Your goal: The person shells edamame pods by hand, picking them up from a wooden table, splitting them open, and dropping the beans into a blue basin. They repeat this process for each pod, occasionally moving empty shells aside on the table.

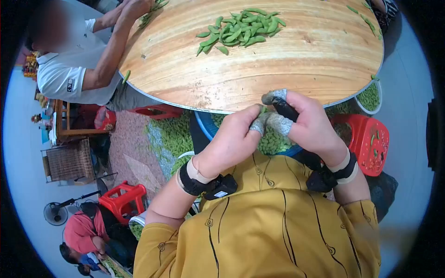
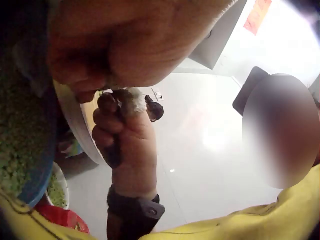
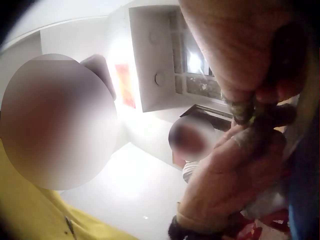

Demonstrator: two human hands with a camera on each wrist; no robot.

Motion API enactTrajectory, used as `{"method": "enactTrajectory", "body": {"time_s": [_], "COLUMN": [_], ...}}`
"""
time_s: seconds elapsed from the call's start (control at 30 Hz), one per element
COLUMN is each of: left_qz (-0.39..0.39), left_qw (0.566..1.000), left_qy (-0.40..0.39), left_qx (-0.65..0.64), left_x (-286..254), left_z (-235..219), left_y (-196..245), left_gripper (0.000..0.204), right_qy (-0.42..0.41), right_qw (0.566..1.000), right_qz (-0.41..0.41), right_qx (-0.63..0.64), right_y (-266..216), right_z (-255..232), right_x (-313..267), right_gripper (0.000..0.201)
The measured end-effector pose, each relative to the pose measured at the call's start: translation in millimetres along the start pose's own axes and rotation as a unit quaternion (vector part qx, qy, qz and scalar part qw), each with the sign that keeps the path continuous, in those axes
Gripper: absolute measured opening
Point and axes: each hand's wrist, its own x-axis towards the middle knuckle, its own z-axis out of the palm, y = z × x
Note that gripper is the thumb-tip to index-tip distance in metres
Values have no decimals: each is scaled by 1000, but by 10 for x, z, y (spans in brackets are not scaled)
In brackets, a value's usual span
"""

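Note:
My two hands meet over a blue basin [image 1: 204, 126] that holds green shelled beans [image 1: 274, 144]. Between the fingertips is a small piece of green pod [image 1: 263, 110], mostly covered by the fingers. My left hand [image 1: 230, 139] pinches it from one side, with grey wrapping on its thumb. From the other side my right hand [image 1: 309, 121] pinches it too, its thumb and a finger wrapped in grey and another finger covered in black. The left wrist view shows the right hand's curled fingers [image 2: 107, 122] facing the left hand. Beyond them on the wooden table [image 1: 176, 69] lies a pile of green pods [image 1: 245, 28].
Across the table at left sits a person in a white shirt [image 1: 62, 76]. A red stool [image 1: 371, 143] and a white bucket of beans [image 1: 371, 98] stand at right. Green pods [image 1: 174, 139] cover the floor at left, near another red stool [image 1: 123, 201] and a fan [image 1: 55, 213].

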Motion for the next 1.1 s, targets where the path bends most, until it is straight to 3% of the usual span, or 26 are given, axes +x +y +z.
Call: {"method": "enactTrajectory", "body": {"time_s": [0.1, 0.2, 0.27, 0.3, 0.37, 0.4, 0.5, 0.57, 0.67, 0.73, 0.77, 0.87, 0.9, 1.0, 1.07, 1.1], "left_qz": [29, -15, -104, -104, 54, 55, 14, -144, -87, -58, -68, -120, -139, -190, -208, -226], "left_qw": [997, 997, 986, 986, 998, 997, 999, 973, 988, 996, 995, 982, 974, 952, 944, 936], "left_qy": [-13, -50, -64, -61, -45, -45, -51, -72, -20, 18, 40, 134, 170, 213, 217, 221], "left_qx": [66, 60, -115, -117, -4, -6, -8, -166, -125, -64, -63, -63, -49, -115, -133, -153], "left_x": [-39, -44, -75, -83, -95, -100, -121, -127, -201, -314, -385, -667, -762, -1056, -1113, -1131], "left_z": [-24, -8, 50, 60, 83, 81, 48, -6, -93, -198, -260, -450, -512, -664, -658, -650], "left_y": [-2, -7, -25, -84, -225, -207, -61, 34, -114, -182, -243, -550, -628, -871, -876, -872], "left_gripper": [24, 26, 30, 30, 32, 32, 27, 23, 21, 23, 23, 23, 22, 21, 20, 19], "right_qy": [-15, -13, 6, 29, 27, 27, 17, -16, -39, -22, -25, -12, 4, 13, 22, 20], "right_qw": [997, 984, 981, 978, 977, 975, 979, 978, 987, 998, 997, 968, 945, 916, 861, 862], "right_qz": [-17, 131, 141, 147, 151, 154, 133, 180, 123, -3, -6, -49, -110, -147, -227, -227], "right_qx": [-73, 123, 135, 149, 151, 155, 150, 107, 94, -65, -69, -247, -308, -374, -454, -453], "right_y": [22, -15, -21, -23, -18, -13, 33, -80, -114, -65, -135, -320, -306, -296, -194, -165], "right_z": [21, 14, 35, 46, 42, 35, 72, 69, 57, 10, -23, -159, -189, -192, -133, -101], "right_x": [60, 66, 40, 36, 29, 23, -10, 9, 109, 236, 325, 720, 892, 1384, 1613, 1640], "right_gripper": [20, 11, 10, 9, 8, 7, 7, 9, 11, 13, 13, 17, 16, 15, 16, 16]}}
